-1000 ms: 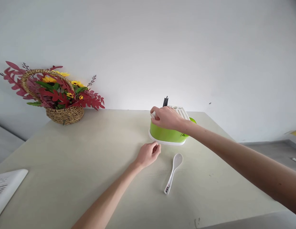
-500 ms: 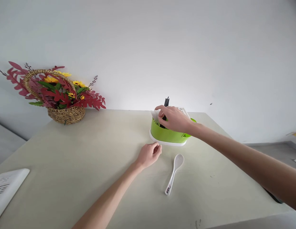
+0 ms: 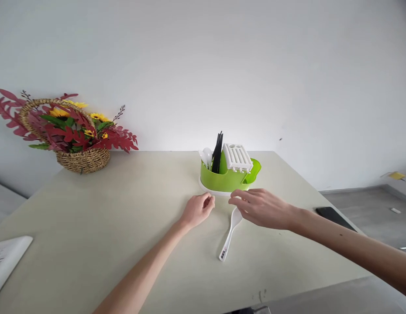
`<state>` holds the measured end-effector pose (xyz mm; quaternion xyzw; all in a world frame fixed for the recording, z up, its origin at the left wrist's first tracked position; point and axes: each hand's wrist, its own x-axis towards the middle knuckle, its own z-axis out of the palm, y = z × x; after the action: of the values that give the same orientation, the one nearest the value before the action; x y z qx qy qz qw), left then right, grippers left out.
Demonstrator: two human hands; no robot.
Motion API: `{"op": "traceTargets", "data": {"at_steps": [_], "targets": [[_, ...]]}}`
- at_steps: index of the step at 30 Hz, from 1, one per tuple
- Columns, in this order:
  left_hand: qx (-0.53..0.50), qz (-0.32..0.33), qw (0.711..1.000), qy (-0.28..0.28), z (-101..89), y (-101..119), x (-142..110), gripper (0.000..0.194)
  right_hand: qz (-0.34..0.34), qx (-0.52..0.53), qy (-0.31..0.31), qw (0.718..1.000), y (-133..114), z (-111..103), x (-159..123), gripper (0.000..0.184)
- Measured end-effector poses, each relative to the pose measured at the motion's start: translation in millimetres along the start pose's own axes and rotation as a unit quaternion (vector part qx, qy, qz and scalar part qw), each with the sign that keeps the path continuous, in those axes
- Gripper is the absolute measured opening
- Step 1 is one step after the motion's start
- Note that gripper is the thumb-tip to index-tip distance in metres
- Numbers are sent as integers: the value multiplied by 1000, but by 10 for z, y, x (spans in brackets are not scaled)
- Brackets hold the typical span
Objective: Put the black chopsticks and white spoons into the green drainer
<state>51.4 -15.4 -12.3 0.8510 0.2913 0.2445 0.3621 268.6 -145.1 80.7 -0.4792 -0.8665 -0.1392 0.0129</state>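
A white spoon [image 3: 228, 240] lies on the table with its handle towards me. My right hand [image 3: 260, 207] hovers over the spoon's bowl, covering part of it, fingers loosely bent and apart, holding nothing. Left of the spoon, my left hand [image 3: 198, 209] rests on the table with its fingers curled closed and nothing visible in them. Just beyond both hands stands a green utensil holder [image 3: 222, 179] on a white base. White spoons [image 3: 207, 157] and black chopsticks [image 3: 218, 152] stand in its left part, and a white slotted rack [image 3: 237, 157] sits on top.
A wicker basket [image 3: 83, 160] of artificial flowers stands at the back left by the wall. At the left edge lies a white device [image 3: 9, 257]. A black phone [image 3: 334, 216] rests near the table's right edge, partly behind my right forearm.
My right hand has moved from above the utensil holder down towards me, over the spoon on the table. My left hand stays curled in place. The view has shifted slightly.
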Motion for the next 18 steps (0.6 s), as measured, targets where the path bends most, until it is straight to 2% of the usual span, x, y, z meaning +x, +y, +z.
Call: {"op": "traceTargets", "data": {"at_steps": [3, 5, 7, 9, 11, 12, 15, 18], "targets": [[6, -7, 1000, 3, -5, 12, -1, 39, 108, 62, -81, 989, 10, 137, -86, 31], [8, -11, 1000, 8, -7, 21, -1, 39, 178, 138, -108, 968, 12, 219, -108, 35], [6, -17, 1000, 11, -7, 26, -1, 39, 247, 234, -123, 932, 9, 298, -108, 35], [1, -20, 1000, 11, -7, 27, -2, 39, 304, 339, -128, 881, 4, 373, -95, 30], [-3, -19, 1000, 11, -7, 24, -3, 39, 331, 415, -131, 837, -5, 441, -78, 23], [-4, -18, 1000, 11, -8, 21, -4, 38, 334, 438, -133, 824, -12, 469, -70, 20], [-3, -16, 1000, 7, -10, 20, -4, 38, 327, 468, -135, 810, -48, 496, -43, 18], [3, -17, 1000, 9, -14, 28, -1, 38, 321, 482, -112, 808, -99, 378, 15, 19]]}}
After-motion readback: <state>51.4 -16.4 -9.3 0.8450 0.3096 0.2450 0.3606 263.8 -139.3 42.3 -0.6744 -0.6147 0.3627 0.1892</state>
